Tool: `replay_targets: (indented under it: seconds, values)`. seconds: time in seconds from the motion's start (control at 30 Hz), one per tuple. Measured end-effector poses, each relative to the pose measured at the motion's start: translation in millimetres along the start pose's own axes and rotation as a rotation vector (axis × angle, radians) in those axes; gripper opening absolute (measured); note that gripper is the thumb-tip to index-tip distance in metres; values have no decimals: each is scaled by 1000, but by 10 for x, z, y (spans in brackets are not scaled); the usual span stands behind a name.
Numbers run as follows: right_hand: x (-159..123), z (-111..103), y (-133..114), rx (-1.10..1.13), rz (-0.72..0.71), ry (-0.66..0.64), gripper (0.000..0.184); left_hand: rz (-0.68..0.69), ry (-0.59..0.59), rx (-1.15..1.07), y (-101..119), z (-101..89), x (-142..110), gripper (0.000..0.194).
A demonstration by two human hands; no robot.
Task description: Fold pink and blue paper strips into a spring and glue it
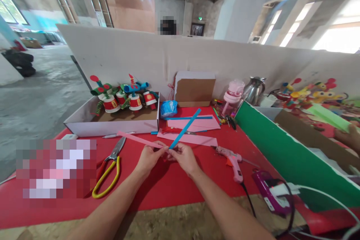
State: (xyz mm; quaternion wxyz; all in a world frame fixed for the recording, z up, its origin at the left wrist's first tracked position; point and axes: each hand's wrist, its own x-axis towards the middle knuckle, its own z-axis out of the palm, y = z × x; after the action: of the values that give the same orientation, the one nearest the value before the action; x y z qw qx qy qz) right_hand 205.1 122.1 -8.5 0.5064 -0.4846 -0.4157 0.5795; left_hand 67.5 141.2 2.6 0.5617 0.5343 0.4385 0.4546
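Observation:
A pink paper strip (137, 139) slants up to the left from my left hand (152, 157), whose thumb and fingers pinch its end. From my right hand (181, 156), closed in a pinch, a blue paper strip (186, 127) rises to the right. The two strip ends meet between my fingertips; the exact joint is hidden by the thumbs. Just beyond my hands lie pink paper sheets (194, 139) and a red-handled tool (171, 130). To the right rests a pink glue gun (230, 161). Large scissors (111, 170) with red and yellow handles lie to the left.
A white box (112, 127) holds several paper-cup figures (135, 101). A green partition (270, 153) runs along the right, with a purple power strip (271, 191) before it. Behind stand a metal jug (253, 88) and a pink bottle (234, 95). Another person's hand (348, 137) shows far right.

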Motion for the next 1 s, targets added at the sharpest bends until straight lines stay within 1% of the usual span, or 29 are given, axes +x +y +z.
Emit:
replay_targets:
  seconds: [0.13, 0.27, 0.37, 0.5, 0.57, 0.67, 0.77, 0.87, 1.0]
  values:
    - [-28, 5, -38, -20, 18, 1, 46, 13, -1, -42, 10, 19, -6, 23]
    - [-49, 19, -82, -71, -20, 17, 45, -4, -11, -95, 10, 33, -11, 25]
    - [-37, 14, -94, -61, -49, -2, 44, -29, -9, -93, 12, 35, -6, 27]
    - [5, -11, -72, -7, -1, -46, 44, -49, 2, -66, 19, 16, 13, 31]
    - [20, -23, -62, -3, -6, -31, 43, -63, 13, -56, 19, 2, 21, 34]
    - [31, -34, -58, 36, -37, 49, 40, -69, -5, -83, 12, -6, 25, 34]
    - [38, -35, -50, 116, -6, 113, 43, -73, -34, -83, 5, 14, 20, 34]
    - [42, -25, -33, 168, 27, 117, 44, -63, -50, -53, 1, 42, 14, 30]
    - [30, -12, -28, 163, 20, 86, 42, -24, -48, -5, 11, 53, 9, 26]
